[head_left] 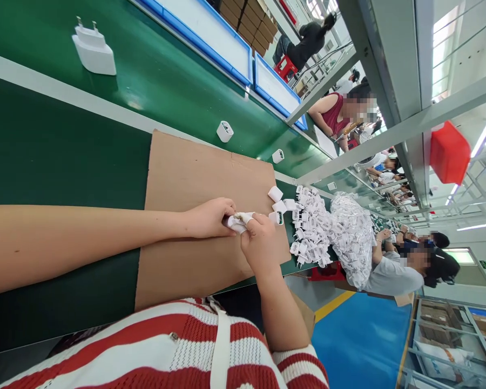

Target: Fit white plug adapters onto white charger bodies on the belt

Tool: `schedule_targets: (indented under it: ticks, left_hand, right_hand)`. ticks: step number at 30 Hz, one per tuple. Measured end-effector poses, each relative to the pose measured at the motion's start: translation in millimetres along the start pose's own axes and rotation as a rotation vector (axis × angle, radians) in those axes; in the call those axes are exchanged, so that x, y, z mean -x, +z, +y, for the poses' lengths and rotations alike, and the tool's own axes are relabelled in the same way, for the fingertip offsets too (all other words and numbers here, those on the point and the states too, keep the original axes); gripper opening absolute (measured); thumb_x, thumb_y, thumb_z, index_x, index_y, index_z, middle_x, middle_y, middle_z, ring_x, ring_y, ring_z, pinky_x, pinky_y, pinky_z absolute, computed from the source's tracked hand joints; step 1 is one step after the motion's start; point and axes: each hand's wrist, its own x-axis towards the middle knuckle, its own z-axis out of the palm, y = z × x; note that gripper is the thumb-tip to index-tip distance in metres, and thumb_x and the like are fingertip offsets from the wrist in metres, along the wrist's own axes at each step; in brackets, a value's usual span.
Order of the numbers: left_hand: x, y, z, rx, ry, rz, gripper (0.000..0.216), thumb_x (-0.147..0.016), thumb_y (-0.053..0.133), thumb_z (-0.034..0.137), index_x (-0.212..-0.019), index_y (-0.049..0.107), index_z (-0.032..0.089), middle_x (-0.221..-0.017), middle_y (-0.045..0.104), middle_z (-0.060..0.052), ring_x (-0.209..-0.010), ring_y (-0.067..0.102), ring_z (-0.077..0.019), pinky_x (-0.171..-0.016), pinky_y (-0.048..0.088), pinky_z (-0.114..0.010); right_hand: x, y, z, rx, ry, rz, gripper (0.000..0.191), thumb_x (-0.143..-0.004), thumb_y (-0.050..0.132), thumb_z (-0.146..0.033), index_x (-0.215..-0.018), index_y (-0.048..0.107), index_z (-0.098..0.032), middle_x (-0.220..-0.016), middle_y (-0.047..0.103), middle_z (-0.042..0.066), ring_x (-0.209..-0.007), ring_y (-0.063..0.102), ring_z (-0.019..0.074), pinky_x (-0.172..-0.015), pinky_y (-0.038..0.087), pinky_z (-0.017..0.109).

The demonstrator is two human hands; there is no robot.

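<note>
My left hand (209,218) and my right hand (260,244) meet over a brown cardboard sheet (186,173). Both are closed on a small white charger part (235,221), pinched between their fingertips. A white cot covers one fingertip of my right hand. Just right of the hands lie three loose white charger housings (278,206). Beyond them sits a heap of several white plug parts (310,229).
A green conveyor belt (154,81) carries a white two-pin charger (94,49) and two small housings (224,131). Blue-edged trays (227,48) line its far side. A pile of bagged white cables (350,235) lies to the right. Other people sit further along; a red bin (449,152) hangs overhead.
</note>
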Motion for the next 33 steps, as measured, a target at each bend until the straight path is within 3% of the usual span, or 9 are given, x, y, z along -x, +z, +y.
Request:
schedule_targets:
  ticks: [4, 7, 10, 15, 21, 28, 31, 33]
  left_hand:
    - [0.0, -1.0, 1.1, -0.001, -0.010, -0.015, 0.028, -0.076, 0.072, 0.044, -0.069, 0.069, 0.017, -0.095, 0.066, -0.008, -0.085, 0.064, -0.0230, -0.076, 0.049, -0.032]
    - [-0.1, -2.1, 3.7, -0.017, -0.017, -0.025, 0.027, -0.077, 0.072, 0.043, -0.068, 0.068, 0.018, -0.092, 0.064, -0.007, -0.082, 0.063, -0.0224, -0.073, 0.048, -0.032]
    - [-0.2, -2.5, 5.1, -0.035, -0.029, -0.019, 0.027, -0.077, 0.071, 0.043, -0.069, 0.069, 0.018, -0.089, 0.063, -0.006, -0.082, 0.062, -0.0217, -0.073, 0.047, -0.031]
    - [-0.2, -0.1, 2.3, -0.018, -0.036, -0.010, 0.026, -0.075, 0.071, 0.041, -0.066, 0.067, 0.017, -0.091, 0.065, -0.006, -0.082, 0.062, -0.0212, -0.073, 0.046, -0.031]
    - [-1.2, 2.4, -0.9, -0.017, -0.063, -0.013, 0.027, -0.073, 0.072, 0.043, -0.066, 0.068, 0.018, -0.095, 0.066, -0.006, -0.084, 0.062, -0.0219, -0.073, 0.046, -0.031]
    - [-0.1, 1.9, -0.1, -0.018, -0.032, 0.005, 0.034, -0.075, 0.071, 0.051, -0.067, 0.066, 0.017, -0.088, 0.063, -0.006, -0.079, 0.062, -0.0210, -0.070, 0.046, -0.031]
    - [1.8, 4.1, 2.4, -0.055, -0.002, 0.015, 0.034, -0.077, 0.070, 0.050, -0.067, 0.065, 0.018, -0.084, 0.063, -0.006, -0.077, 0.061, -0.0217, -0.068, 0.045, -0.031]
    - [-0.9, 3.7, 4.4, -0.083, 0.013, -0.008, 0.032, -0.076, 0.070, 0.048, -0.067, 0.064, 0.018, -0.082, 0.064, -0.006, -0.076, 0.061, -0.0221, -0.067, 0.044, -0.031]
  right_hand:
    - [-0.7, -4.2, 2.0, -0.087, 0.040, -0.043, 0.029, -0.081, 0.056, -0.001, -0.092, 0.073, -0.023, -0.090, 0.068, 0.005, -0.087, 0.062, 0.0224, -0.077, 0.049, 0.032]
    - [2.8, -2.8, 5.5, -0.160, 0.064, 0.030, 0.032, -0.083, 0.053, -0.002, -0.097, 0.073, -0.023, -0.094, 0.068, 0.006, -0.092, 0.062, 0.0232, -0.081, 0.050, 0.033]
    - [6.4, 0.3, 7.0, -0.096, 0.048, 0.067, 0.032, -0.082, 0.051, -0.002, -0.095, 0.073, -0.022, -0.091, 0.065, 0.007, -0.091, 0.059, 0.0241, -0.084, 0.048, 0.035]
    - [5.5, 4.7, 5.0, 0.008, -0.006, 0.007, 0.033, -0.083, 0.052, -0.002, -0.098, 0.073, -0.023, -0.088, 0.063, 0.005, -0.091, 0.056, 0.0237, -0.085, 0.046, 0.035]
    - [-2.9, -2.7, 1.8, 0.070, -0.101, -0.014, 0.026, -0.082, 0.055, -0.002, -0.081, 0.067, -0.025, -0.083, 0.063, 0.003, -0.085, 0.056, 0.0214, -0.099, 0.045, 0.037]
    - [-15.5, -8.5, -0.5, 0.076, -0.057, -0.097, 0.024, -0.077, 0.058, -0.002, -0.071, 0.064, -0.024, -0.074, 0.064, 0.000, -0.074, 0.057, 0.0178, -0.102, 0.045, 0.036]
    - [-6.5, 0.2, 0.6, -0.020, 0.023, 0.006, 0.025, -0.081, 0.060, -0.005, -0.087, 0.072, -0.026, -0.078, 0.069, -0.001, -0.081, 0.063, 0.0193, -0.115, 0.040, 0.042]
    - [6.2, 6.4, 3.4, -0.135, 0.060, 0.102, 0.032, -0.087, 0.064, -0.013, -0.112, 0.074, -0.030, -0.088, 0.075, -0.001, -0.091, 0.067, 0.0219, -0.126, 0.028, 0.049]
